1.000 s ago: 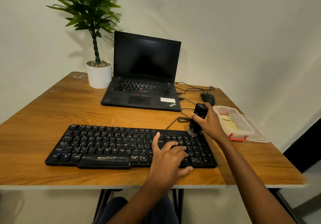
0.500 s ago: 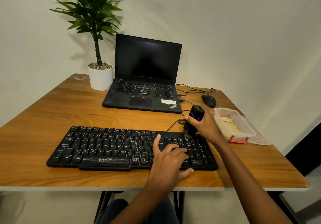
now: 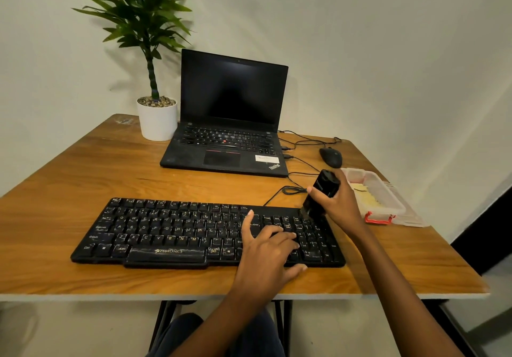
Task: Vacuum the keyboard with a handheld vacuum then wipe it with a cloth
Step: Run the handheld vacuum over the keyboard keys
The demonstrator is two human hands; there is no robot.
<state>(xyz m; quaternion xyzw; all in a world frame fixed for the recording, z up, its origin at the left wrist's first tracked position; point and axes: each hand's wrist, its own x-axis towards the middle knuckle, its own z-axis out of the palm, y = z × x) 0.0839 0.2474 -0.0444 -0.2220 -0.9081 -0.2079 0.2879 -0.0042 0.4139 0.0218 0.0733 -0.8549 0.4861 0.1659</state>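
Our right hand (image 3: 339, 207) grips the vacuum (image 3: 321, 193) at the two-o'clock corner of the keyboard (image 3: 166, 229), our left hand (image 3: 266, 248) rests open on it, and its length runs toward nine o'clock.

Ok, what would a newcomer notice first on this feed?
The right hand grips a black handheld vacuum, nozzle down on the far right corner of the black keyboard. The left hand rests on the keys beside it. Behind stand a dark open laptop and a potted plant.

Open laptop (image 3: 227, 135) btwn potted plant (image 3: 155, 101) & mouse (image 3: 331, 157); clear plastic box (image 3: 385, 198) at right.
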